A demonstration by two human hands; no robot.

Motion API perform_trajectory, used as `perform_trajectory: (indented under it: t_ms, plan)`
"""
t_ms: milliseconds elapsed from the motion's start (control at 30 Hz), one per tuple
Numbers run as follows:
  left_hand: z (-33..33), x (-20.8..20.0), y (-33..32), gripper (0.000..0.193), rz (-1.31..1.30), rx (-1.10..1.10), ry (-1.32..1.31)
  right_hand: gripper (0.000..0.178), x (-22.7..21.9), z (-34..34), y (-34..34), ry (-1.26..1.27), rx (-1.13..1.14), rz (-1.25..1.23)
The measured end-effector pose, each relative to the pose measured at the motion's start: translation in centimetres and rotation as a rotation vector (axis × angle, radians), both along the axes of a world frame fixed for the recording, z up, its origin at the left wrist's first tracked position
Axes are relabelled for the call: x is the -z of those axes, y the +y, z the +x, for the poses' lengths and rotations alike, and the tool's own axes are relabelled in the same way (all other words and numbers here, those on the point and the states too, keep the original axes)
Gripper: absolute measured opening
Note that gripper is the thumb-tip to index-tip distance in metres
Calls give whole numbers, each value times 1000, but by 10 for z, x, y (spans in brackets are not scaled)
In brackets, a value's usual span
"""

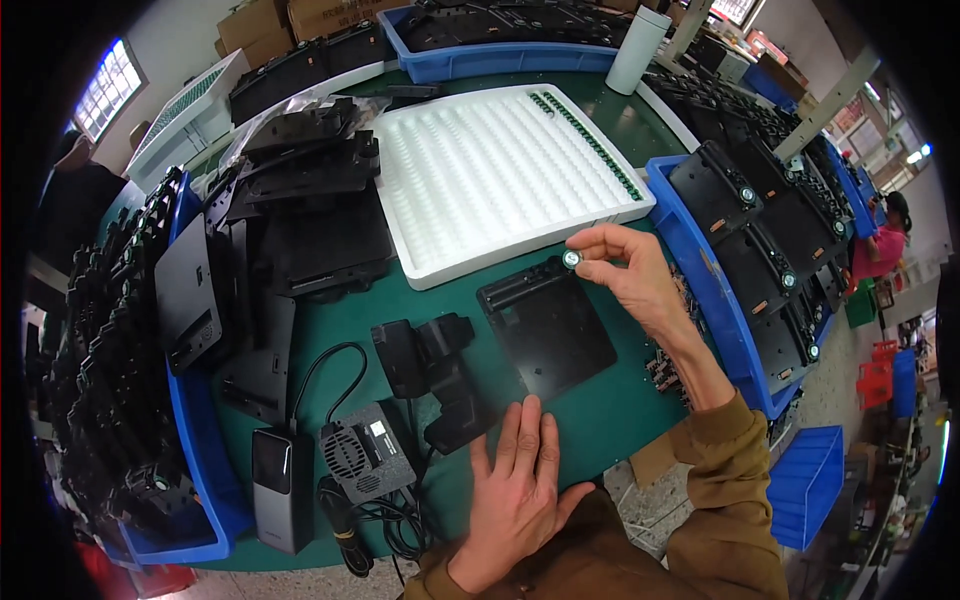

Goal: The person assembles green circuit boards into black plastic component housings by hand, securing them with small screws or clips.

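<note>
A flat black plastic panel with a raised bar along its far edge lies on the green table. My right hand pinches a small round silver part with a greenish rim between thumb and fingers, at the panel's far right corner. Whether the part touches the panel I cannot tell. My left hand lies open on the table, fingers stretched out, its fingertips by the panel's near edge. Just left of the panel stands a black moulded stand-like device.
A white foam tray with a row of green parts sits beyond the panel. Blue crates of black panels flank the table. Stacked panels, a grey power bank, a speaker-like box and cables occupy the left side.
</note>
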State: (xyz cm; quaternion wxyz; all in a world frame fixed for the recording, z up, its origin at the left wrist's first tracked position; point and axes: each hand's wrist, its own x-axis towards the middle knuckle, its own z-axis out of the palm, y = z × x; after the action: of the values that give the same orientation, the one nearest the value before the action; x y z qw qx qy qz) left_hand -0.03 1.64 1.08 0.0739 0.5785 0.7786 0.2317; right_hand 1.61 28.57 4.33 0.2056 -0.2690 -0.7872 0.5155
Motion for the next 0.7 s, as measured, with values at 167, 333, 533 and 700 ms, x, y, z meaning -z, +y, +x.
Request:
perform_trajectory:
  t_ms: [167, 333, 533, 700]
  plan:
    - [0, -1, 0, 86, -10, -5, 8, 22, 12, -3, 0, 52, 16, -59]
    - [-1, 0, 0, 87, -22, -10, 24, 22, 22, -11, -4, 52, 27, -5]
    - [-1, -1, 1, 87, -22, -2, 25, 24, 29, -11, -4, 81, 58, 63]
    - [-1, -1, 0, 86, -33, -8, 20, 26, 25, -12, -10, 23, 118, 29]
